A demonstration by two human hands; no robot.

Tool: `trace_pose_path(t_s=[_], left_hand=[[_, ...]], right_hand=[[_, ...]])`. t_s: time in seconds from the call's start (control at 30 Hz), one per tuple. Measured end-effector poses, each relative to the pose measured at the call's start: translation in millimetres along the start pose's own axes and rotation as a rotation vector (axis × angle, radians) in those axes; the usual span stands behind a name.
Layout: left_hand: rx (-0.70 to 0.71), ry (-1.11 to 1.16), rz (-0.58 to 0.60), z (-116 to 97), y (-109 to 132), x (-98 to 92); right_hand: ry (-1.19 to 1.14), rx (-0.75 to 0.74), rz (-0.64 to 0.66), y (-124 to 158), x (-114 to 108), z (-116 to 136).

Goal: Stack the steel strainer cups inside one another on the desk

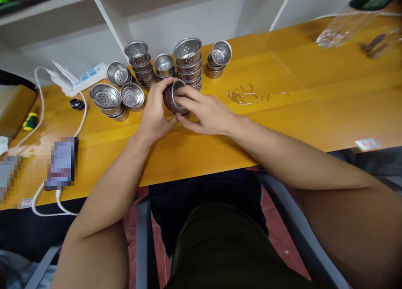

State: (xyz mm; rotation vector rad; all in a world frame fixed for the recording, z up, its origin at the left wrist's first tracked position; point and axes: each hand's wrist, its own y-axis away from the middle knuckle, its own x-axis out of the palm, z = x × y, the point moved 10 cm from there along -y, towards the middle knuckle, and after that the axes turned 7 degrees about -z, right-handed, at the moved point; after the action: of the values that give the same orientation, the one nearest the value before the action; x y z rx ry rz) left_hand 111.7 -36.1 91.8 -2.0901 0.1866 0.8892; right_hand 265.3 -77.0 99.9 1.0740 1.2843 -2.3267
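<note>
Just above the middle of the frame, both hands close on one perforated metal cup (173, 97), held tilted just above the yellow surface (314, 113). The left hand (156, 113) wraps its side with thumb and fingers shut around it; the right hand (205, 113) pinches at the rim, fingertips closed on the edge. To do this well, I judge the left grip should keep the cup steady while the right works the rim with small, even pressure. Behind the hands stand stacks of cups (188, 63); to the right lie thin wire rings (248, 95). At upper left lies a power strip (84, 77), at far left a screwdriver (30, 121). No writing can be read; the phone (62, 163) is blurred.
</note>
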Motion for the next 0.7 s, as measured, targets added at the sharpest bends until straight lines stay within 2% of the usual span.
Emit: trace_pose_path(t_s=[0.07,0.17,0.3,0.5,0.6,0.7], left_hand=[[-0.021,-0.009,0.038,9,-2,0.2],[0.009,0.010,0.013,14,-5,-2.1],[0.100,0.041,-0.019,6,-5,-0.4],[0.178,0.046,-0.039,-9,-3,3.9],[0.125,0.064,-0.045,-8,-2,6.3],[0.054,0.132,-0.105,7,1,4.0]], right_hand=[[-0.010,-0.013,0.003,1,0,-4],[-0.066,-0.013,-0.049,-1,-9,-11],[-0.185,0.025,-0.143,-6,-22,-18],[-0.278,0.163,-0.296,-6,-23,-31],[-0.391,0.244,-0.386,-8,-26,-45],[-0.564,0.345,-0.419,-11,-37,-62]])
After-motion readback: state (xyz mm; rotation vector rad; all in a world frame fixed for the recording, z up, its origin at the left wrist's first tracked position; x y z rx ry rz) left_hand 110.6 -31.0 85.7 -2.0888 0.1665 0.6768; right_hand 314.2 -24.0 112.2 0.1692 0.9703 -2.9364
